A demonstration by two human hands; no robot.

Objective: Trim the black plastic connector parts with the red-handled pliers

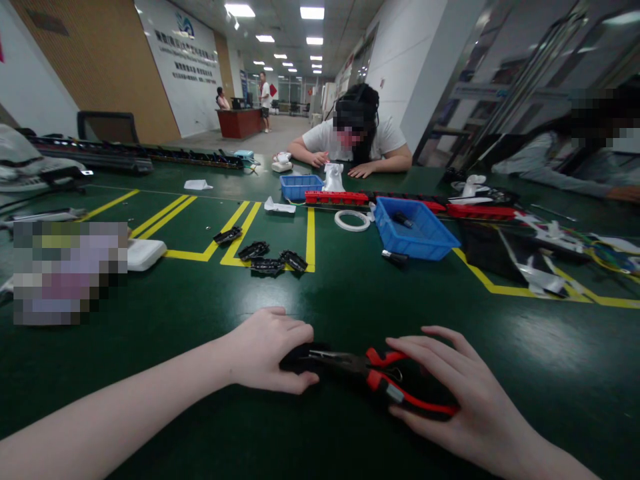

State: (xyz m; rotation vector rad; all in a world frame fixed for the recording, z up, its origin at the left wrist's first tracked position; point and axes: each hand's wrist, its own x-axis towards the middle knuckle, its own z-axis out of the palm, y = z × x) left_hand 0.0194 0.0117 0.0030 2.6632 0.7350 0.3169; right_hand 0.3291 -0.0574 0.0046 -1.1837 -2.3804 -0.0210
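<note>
My left hand [273, 350] is closed on a small black part [296, 359], with thumb and forefinger on either side and much of it hidden by the fingers. Red-handled needle-nose pliers [393, 377] lie across the grasp of my right hand [453, 383], its fingers and thumb round the handles. The handles are spread apart. The narrow jaws point left and reach the black part; whether they grip it I cannot tell. Further up the table sit several black plastic pieces [267, 266].
A blue bin [415, 233] holds a black object, and another black piece [395, 258] lies beside it. Nearby are a white tape roll [353, 221], a smaller blue bin [301, 187] and a red strip [337, 198]. A white case [146, 255] is left; a person [367, 137] leans on the far edge.
</note>
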